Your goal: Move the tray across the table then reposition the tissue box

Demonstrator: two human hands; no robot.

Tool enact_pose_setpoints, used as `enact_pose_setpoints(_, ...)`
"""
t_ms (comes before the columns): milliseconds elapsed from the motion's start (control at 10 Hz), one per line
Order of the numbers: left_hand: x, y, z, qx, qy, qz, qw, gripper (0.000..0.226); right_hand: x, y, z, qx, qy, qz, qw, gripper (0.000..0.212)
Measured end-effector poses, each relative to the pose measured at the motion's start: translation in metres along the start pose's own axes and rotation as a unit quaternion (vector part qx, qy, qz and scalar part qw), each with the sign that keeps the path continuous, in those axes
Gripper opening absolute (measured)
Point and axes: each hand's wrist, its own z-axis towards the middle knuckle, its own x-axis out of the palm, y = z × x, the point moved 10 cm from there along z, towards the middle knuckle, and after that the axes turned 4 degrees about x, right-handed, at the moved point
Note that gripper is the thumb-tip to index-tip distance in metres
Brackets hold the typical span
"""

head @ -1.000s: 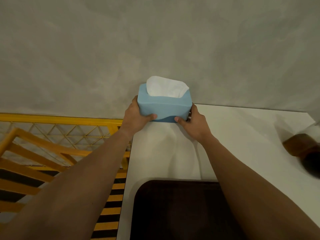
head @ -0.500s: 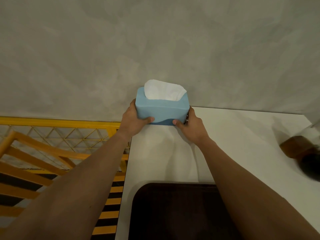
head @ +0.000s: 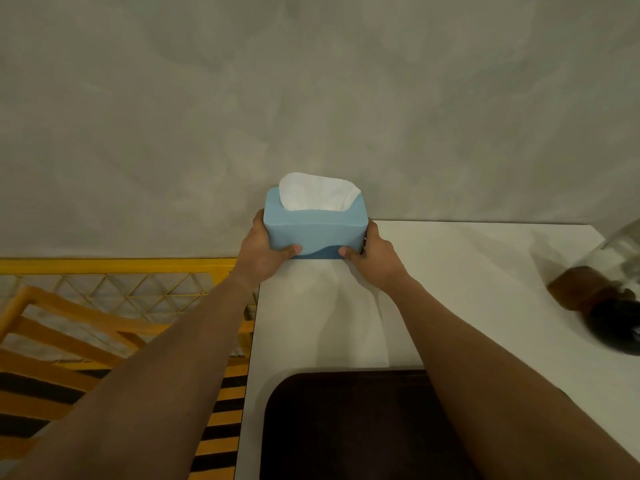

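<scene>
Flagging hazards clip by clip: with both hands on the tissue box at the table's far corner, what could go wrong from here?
1. The tissue box, gripped by the left hand and right hand, sits at the table corner; set down carelessly, it could tip off the edge.
2. A rightward sweep might strike the glass jar.

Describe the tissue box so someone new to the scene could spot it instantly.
Find the white table against the grey wall; go to its far left corner. There both hands, left hand and right hand, grip the ends of the tissue box. It is the only light blue thing, with white tissue poking from its top, unlike the dark tray nearer the person.
</scene>
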Motion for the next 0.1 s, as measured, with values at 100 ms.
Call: enact_pose_setpoints(100, -0.0034, -0.0013, -0.0111, -0.060, 0.010, 0.010, 0.998, 0.127, -0.0051, 0.0042, -0.0021, 0.021, 0.024, -0.016, 0.999, 0.096)
